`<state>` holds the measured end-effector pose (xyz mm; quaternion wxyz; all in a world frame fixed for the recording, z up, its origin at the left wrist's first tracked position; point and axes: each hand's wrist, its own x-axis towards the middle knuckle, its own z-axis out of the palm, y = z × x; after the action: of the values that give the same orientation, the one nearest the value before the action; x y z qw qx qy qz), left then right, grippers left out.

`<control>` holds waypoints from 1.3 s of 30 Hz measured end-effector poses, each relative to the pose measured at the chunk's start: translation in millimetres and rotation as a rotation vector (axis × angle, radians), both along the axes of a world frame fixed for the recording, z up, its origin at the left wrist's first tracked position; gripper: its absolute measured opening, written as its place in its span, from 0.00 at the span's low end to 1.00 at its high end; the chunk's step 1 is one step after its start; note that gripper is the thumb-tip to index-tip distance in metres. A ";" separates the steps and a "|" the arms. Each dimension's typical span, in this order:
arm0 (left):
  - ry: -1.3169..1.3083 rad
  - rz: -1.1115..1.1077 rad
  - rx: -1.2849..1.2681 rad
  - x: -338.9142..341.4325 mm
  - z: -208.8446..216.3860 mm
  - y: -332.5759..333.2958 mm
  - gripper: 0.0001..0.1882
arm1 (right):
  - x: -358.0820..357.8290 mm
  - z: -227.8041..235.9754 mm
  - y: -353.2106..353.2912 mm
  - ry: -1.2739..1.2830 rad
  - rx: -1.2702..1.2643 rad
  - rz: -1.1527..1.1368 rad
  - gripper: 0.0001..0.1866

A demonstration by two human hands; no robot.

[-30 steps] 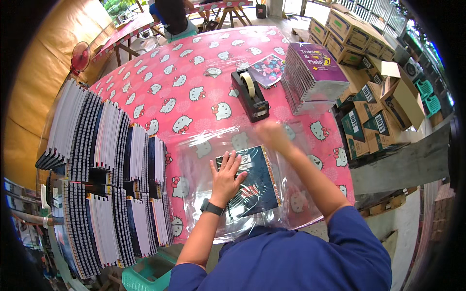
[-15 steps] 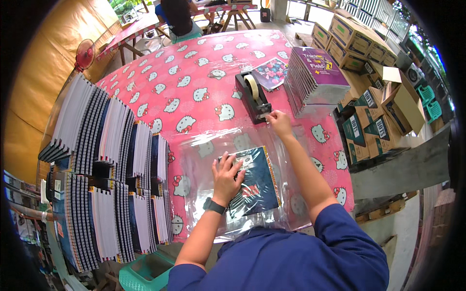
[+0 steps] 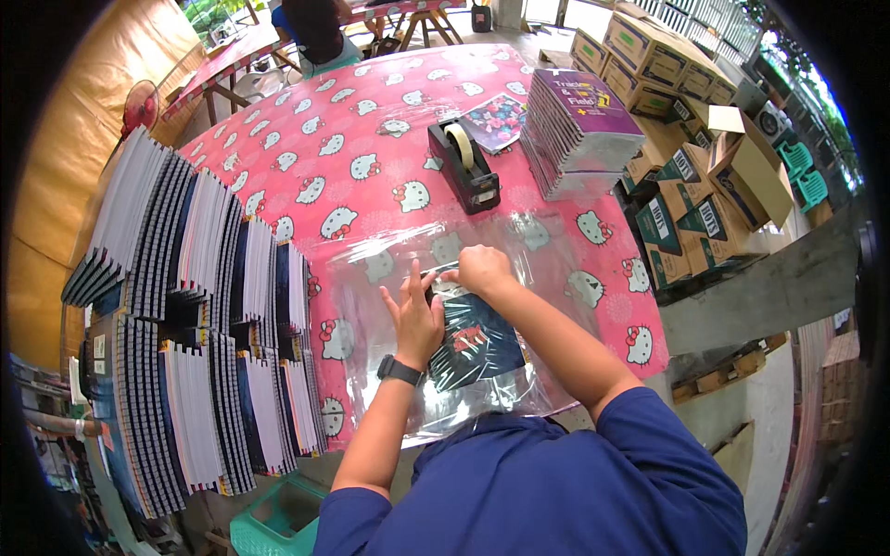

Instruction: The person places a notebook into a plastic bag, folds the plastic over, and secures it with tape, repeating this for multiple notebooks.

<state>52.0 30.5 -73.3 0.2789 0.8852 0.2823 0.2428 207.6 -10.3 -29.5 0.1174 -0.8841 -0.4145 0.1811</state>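
Book (image 3: 496, 345) lies under clear plastic (image 3: 360, 357), left hand (image 3: 417, 324) at its edge, fingers spread; right hand (image 3: 482, 270) curls above, its pinch I cannot tell.

1 head-worn fisheye view — facing down and forward over pink table (image 3: 375, 199), close above its near side.

Book (image 3: 487, 350): dark blue cover, reddish design — lying flat, upper part hidden.
Plastic sheet (image 3: 454, 408): clear, glossy, wrinkled — reaching past the cover's edges.
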 end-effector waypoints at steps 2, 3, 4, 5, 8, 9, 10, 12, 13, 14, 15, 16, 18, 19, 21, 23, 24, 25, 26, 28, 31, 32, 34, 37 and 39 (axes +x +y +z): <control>0.114 0.011 0.062 -1.7 2.5 0.2 0.27 | 5.2 13.7 -9.5 -0.054 -0.183 0.068 0.30; 0.206 0.085 0.189 0.4 5.2 -2.0 0.28 | 12.9 12.1 -24.7 -0.113 -0.173 0.117 0.31; 0.299 0.167 0.314 1.0 7.4 -2.3 0.29 | 19.2 9.2 -42.3 -0.105 -0.138 0.133 0.32; 0.327 0.224 0.354 -3.0 8.9 2.4 0.33 | 23.3 2.4 -61.9 -0.093 -0.104 0.153 0.33; -0.030 0.368 -0.077 -36.7 -15.7 0.5 0.35 | 8.4 -32.7 -133.6 0.248 0.236 -0.157 0.26; -0.013 0.266 -0.361 -44.8 -24.4 -14.7 0.35 | -13.3 -42.2 -152.4 0.481 0.323 -0.088 0.24; 0.004 0.149 -0.632 -49.4 -30.7 -32.8 0.34 | -27.6 -47.6 -163.3 0.710 0.415 -0.010 0.21; -0.274 0.296 -0.681 -46.3 -32.7 -64.1 0.32 | -35.5 -24.3 -157.6 0.586 0.239 -0.078 0.22; -0.433 0.268 -0.966 -45.4 -26.8 -63.2 0.32 | -32.0 -20.7 -159.7 0.561 0.272 -0.068 0.22; -0.567 0.225 -1.156 -45.3 -14.9 -63.3 0.31 | -26.7 -21.5 -163.0 0.676 0.425 -0.145 0.23; -0.697 0.197 -1.349 -45.3 -3.3 -63.1 0.32 | -22.1 -18.5 -162.3 0.797 0.570 -0.221 0.24; -0.808 0.172 -1.454 -46.1 4.8 -69.9 0.32 | -17.9 -8.0 -155.8 0.793 0.581 -0.206 0.24; -0.863 0.095 -1.336 -41.9 -23.4 -82.6 0.37 | -3.4 29.5 -138.1 0.884 0.726 -0.088 0.26; -0.726 0.068 -1.299 -43.1 -33.2 -86.8 0.37 | -1.3 62.8 -127.5 0.884 0.732 -0.072 0.26; -0.449 0.051 -0.696 -46.8 -7.0 -80.0 0.44 | -8.9 138.6 -106.4 0.213 0.511 0.515 0.30; -0.326 0.179 -0.001 -45.9 71.1 -60.9 0.53 | -25.1 184.8 -93.6 0.113 0.417 0.680 0.29; -0.354 0.138 0.112 -41.5 101.3 -51.6 0.54 | -34.9 198.0 -88.4 0.014 0.307 0.839 0.29; -0.111 -0.134 -0.010 -32.9 108.0 -45.3 0.48 | -45.5 201.7 -81.7 0.014 0.297 0.817 0.29; -0.110 -0.147 -0.022 -29.2 99.0 -46.9 0.48 | -55.7 203.3 -72.8 -0.086 0.148 0.947 0.25; -0.148 -0.381 -0.560 -23.5 87.5 -42.5 0.42 | -57.5 217.8 -73.2 -0.205 0.014 1.091 0.22; -0.488 -0.182 -0.601 -57.7 54.9 -53.2 0.41 | -13.7 234.5 -101.2 0.189 0.907 0.964 0.23; -0.594 -0.153 -0.829 -61.9 48.6 -60.5 0.43 | 16.2 227.2 -117.5 0.243 0.994 0.850 0.29; -0.443 -0.243 -0.716 -66.2 60.1 -53.1 0.48 | 52.8 184.2 -159.3 0.566 0.902 0.414 0.38; -0.548 -0.294 -0.748 -64.1 65.2 -38.0 0.46 | 49.4 75.0 -166.8 0.499 0.581 0.571 0.47; -0.582 -0.332 -0.606 -67.2 58.6 -28.4 0.45 | 9.1 42.6 -150.4 0.814 0.590 0.478 0.53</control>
<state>-15.2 2.1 -14.7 0.6283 0.6920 0.1044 0.3400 216.7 -160.7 13.2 0.4664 -0.5536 -0.5579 0.4058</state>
